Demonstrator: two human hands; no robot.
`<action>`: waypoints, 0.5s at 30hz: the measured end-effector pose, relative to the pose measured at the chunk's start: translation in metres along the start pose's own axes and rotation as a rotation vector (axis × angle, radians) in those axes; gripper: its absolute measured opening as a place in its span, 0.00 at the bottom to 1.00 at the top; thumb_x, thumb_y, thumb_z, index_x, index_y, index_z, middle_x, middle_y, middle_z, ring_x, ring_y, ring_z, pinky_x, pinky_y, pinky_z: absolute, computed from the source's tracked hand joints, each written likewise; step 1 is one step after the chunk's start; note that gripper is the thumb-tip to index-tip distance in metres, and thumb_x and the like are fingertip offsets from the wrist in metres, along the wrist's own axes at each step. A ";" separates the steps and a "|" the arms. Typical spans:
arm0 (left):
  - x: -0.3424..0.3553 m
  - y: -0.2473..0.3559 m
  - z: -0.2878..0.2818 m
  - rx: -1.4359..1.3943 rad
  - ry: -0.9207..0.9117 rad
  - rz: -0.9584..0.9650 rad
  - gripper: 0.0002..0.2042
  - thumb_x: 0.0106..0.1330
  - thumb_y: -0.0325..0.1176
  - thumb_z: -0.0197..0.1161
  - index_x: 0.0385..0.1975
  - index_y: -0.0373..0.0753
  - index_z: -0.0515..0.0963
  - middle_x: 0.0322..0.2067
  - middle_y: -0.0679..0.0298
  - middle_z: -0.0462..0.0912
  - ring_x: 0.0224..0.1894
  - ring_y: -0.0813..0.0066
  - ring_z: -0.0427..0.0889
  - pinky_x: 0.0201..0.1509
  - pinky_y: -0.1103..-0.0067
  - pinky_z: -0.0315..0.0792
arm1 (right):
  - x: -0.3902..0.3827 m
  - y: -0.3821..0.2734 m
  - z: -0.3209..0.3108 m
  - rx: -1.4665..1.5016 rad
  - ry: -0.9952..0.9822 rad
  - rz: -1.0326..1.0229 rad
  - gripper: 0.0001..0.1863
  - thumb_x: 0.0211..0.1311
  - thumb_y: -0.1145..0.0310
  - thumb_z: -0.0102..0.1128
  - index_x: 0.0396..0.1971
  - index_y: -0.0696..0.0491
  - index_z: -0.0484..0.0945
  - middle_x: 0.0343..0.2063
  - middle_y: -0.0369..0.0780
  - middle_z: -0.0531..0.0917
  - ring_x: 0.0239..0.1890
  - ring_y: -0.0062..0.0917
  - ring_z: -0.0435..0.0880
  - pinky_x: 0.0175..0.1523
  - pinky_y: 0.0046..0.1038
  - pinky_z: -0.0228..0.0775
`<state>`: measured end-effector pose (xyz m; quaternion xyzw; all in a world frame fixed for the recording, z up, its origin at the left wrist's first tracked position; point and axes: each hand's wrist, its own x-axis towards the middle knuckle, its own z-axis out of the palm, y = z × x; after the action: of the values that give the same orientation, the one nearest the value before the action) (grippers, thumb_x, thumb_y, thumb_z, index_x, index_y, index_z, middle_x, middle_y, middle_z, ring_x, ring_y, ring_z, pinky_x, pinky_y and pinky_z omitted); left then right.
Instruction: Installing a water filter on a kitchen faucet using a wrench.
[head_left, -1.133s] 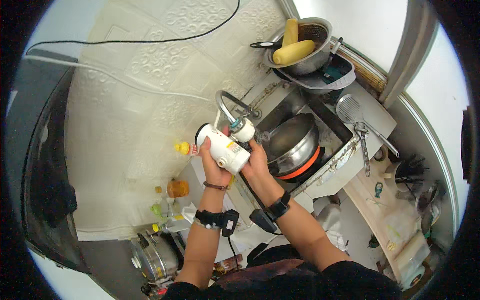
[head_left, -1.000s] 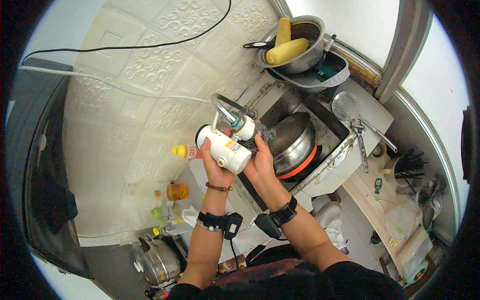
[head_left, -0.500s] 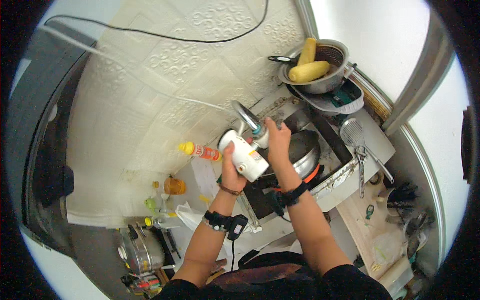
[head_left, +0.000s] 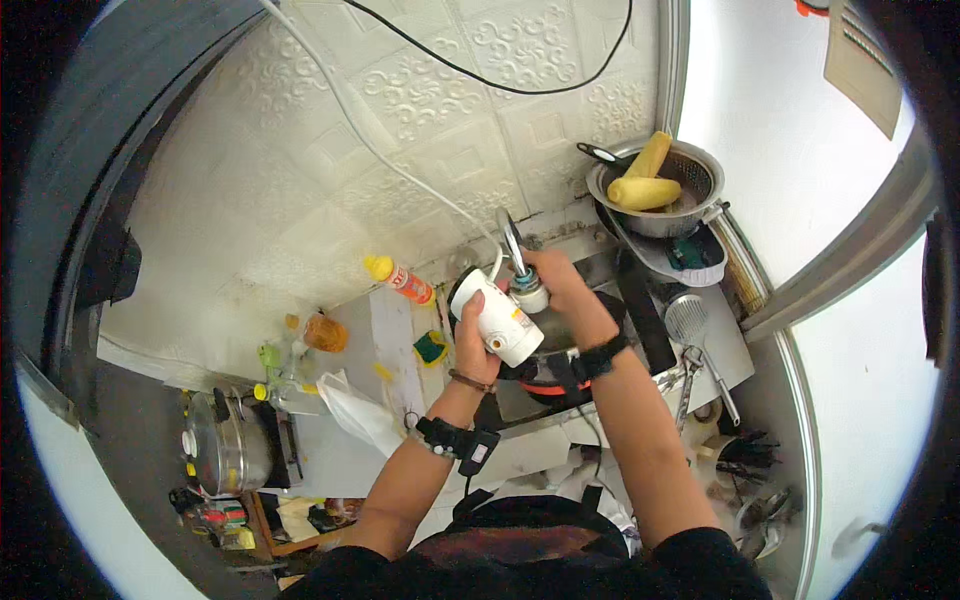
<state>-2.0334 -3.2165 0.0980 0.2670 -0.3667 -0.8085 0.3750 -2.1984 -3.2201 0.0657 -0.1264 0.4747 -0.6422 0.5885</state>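
Observation:
My left hand (head_left: pixel 474 345) is wrapped around a white cylindrical faucet-mounted water unit (head_left: pixel 512 330), which tilts down toward the right. The curved chrome faucet (head_left: pixel 511 238) rises behind it. At the spout's end sits a round white connector (head_left: pixel 530 297), beside the unit's upper side. My right hand (head_left: pixel 560 283) is closed at the spout end and connector, its fingertips partly hidden behind them. A white hose (head_left: pixel 420 182) runs down the wall to the faucet. Under my hands, a dark pan (head_left: pixel 600 315) lies in the sink, partly covered by my right forearm.
A metal colander (head_left: pixel 702 205) holding two long yellow vegetables stands at the back right. A slotted spatula (head_left: pixel 688 322) and an adjustable wrench (head_left: pixel 688 385) lie on the right ledge. To the left are a yellow-capped bottle (head_left: pixel 405 283), a sponge (head_left: pixel 431 347) and a pot (head_left: pixel 235 440).
The view has shifted, bringing the sponge into sight. My left hand still grips the white unit, and my right hand stays at the spout end; the white connector now shows more clearly.

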 end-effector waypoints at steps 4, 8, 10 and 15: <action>-0.003 0.003 -0.008 -0.055 0.015 0.028 0.26 0.63 0.47 0.51 0.56 0.40 0.60 0.50 0.56 0.73 0.45 0.67 0.76 0.49 0.71 0.72 | -0.061 0.039 0.036 -0.221 0.333 -0.681 0.12 0.63 0.69 0.51 0.40 0.61 0.75 0.33 0.38 0.77 0.37 0.18 0.72 0.42 0.22 0.63; -0.002 0.001 -0.003 -0.100 0.092 0.027 0.24 0.62 0.46 0.53 0.53 0.36 0.64 0.49 0.56 0.74 0.45 0.69 0.76 0.49 0.72 0.71 | -0.052 0.029 0.015 -0.740 0.266 -0.770 0.14 0.65 0.69 0.44 0.44 0.61 0.73 0.38 0.41 0.77 0.41 0.22 0.74 0.44 0.25 0.64; -0.003 0.000 -0.002 -0.063 0.096 0.004 0.25 0.63 0.46 0.51 0.55 0.39 0.60 0.50 0.55 0.73 0.47 0.66 0.75 0.51 0.70 0.71 | -0.032 0.000 0.010 -0.954 0.279 -0.525 0.15 0.64 0.68 0.43 0.39 0.62 0.75 0.35 0.43 0.79 0.36 0.25 0.77 0.41 0.27 0.66; -0.003 -0.003 -0.006 -0.123 0.049 0.054 0.26 0.63 0.47 0.52 0.56 0.39 0.60 0.51 0.53 0.72 0.50 0.65 0.74 0.53 0.69 0.70 | -0.010 -0.002 0.008 0.105 -0.283 0.148 0.16 0.63 0.62 0.46 0.31 0.61 0.76 0.27 0.42 0.81 0.28 0.29 0.80 0.36 0.30 0.72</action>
<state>-2.0291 -3.2151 0.0924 0.2533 -0.3140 -0.8124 0.4211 -2.1908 -3.2148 0.0750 -0.1492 0.3611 -0.5966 0.7010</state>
